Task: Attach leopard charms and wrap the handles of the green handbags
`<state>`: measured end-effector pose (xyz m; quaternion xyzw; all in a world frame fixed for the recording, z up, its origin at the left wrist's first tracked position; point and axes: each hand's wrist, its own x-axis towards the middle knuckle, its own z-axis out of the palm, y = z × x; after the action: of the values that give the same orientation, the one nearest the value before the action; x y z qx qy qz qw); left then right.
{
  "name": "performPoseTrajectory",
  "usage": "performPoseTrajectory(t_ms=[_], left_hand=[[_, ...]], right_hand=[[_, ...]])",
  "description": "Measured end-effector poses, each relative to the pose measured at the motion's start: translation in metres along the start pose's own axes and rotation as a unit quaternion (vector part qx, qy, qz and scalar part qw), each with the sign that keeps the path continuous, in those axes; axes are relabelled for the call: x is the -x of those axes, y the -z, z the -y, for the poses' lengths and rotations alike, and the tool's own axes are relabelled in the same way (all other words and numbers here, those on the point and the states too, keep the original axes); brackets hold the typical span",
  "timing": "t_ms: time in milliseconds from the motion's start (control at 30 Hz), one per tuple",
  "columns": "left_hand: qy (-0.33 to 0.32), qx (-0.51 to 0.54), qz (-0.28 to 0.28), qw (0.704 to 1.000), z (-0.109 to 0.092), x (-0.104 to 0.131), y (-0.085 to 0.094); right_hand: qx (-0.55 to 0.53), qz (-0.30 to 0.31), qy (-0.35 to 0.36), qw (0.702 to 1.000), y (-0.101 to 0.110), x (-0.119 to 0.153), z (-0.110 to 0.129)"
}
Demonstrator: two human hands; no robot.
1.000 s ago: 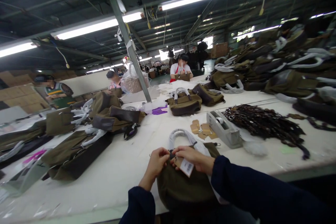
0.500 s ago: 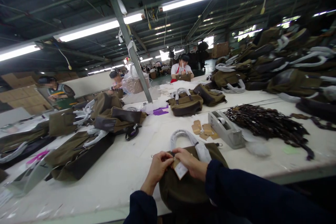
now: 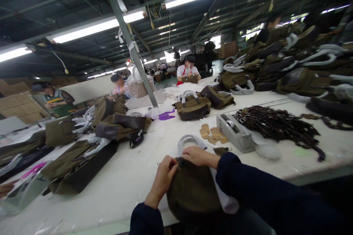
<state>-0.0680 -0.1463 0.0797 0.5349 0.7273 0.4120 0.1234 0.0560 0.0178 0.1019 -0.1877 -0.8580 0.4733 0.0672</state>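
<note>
Across the white counter [image 3: 132,176]: stacked olive bags [image 3: 289,66] at far right, a heap of dark straps [image 3: 275,125], a grey tape dispenser [image 3: 234,132] just beside it. At the near edge, an olive handbag [image 3: 193,191] with white-wrapped handles [image 3: 190,141], lying between both hands. Left hand [image 3: 164,176] curled, fingers gripping the bag's top; right hand [image 3: 198,156] closed, pinching the same opening.

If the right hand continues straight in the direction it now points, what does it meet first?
The right hand points left across the olive fabric bag, so it would probably first meet the left hand; depth is unclear.
</note>
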Motion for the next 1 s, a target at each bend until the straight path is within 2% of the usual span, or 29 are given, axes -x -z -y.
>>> performPoseTrajectory(t_ms=[100, 167, 233, 367, 400, 533, 600, 767, 833, 933, 1000], left_hand=[[0.03, 0.032, -0.002, 0.999, 0.004, -0.002, 0.003], [0.06, 0.062, -0.012, 0.996, 0.008, -0.004, 0.005], [0.08, 0.087, -0.015, 0.993, 0.011, -0.006, 0.006], [0.08, 0.106, 0.002, 0.991, 0.008, -0.008, 0.008], [0.075, 0.103, 0.005, 0.992, 0.005, -0.009, 0.009], [0.055, 0.075, 0.014, 0.996, -0.003, -0.012, 0.011], [0.057, 0.067, 0.017, 0.996, -0.003, -0.013, 0.012], [0.077, 0.112, 0.018, 0.991, 0.003, -0.014, 0.012], [0.088, 0.154, -0.003, 0.984, 0.005, -0.013, 0.008], [0.16, 0.243, -0.029, 0.956, 0.006, -0.008, -0.001], [0.203, 0.305, -0.026, 0.93, 0.008, -0.003, -0.006]], right_hand=[[-0.055, 0.095, -0.019, 0.994, -0.003, -0.006, -0.003], [-0.091, 0.13, -0.026, 0.987, -0.006, -0.009, -0.005], [-0.11, 0.108, -0.031, 0.988, -0.008, -0.012, -0.008], [-0.118, -0.001, -0.023, 0.993, -0.012, -0.022, -0.01], [-0.121, -0.004, -0.014, 0.993, -0.014, -0.025, -0.009], [-0.164, 0.066, 0.014, 0.984, -0.024, -0.032, -0.01], [-0.193, 0.075, 0.019, 0.978, -0.027, -0.034, -0.012], [-0.262, 0.039, 0.008, 0.964, -0.031, -0.034, -0.02], [-0.289, 0.006, -0.006, 0.957, -0.031, -0.032, -0.023], [-0.323, -0.045, -0.014, 0.945, -0.03, -0.029, -0.025], [-0.333, -0.052, -0.006, 0.942, -0.029, -0.026, -0.025]])
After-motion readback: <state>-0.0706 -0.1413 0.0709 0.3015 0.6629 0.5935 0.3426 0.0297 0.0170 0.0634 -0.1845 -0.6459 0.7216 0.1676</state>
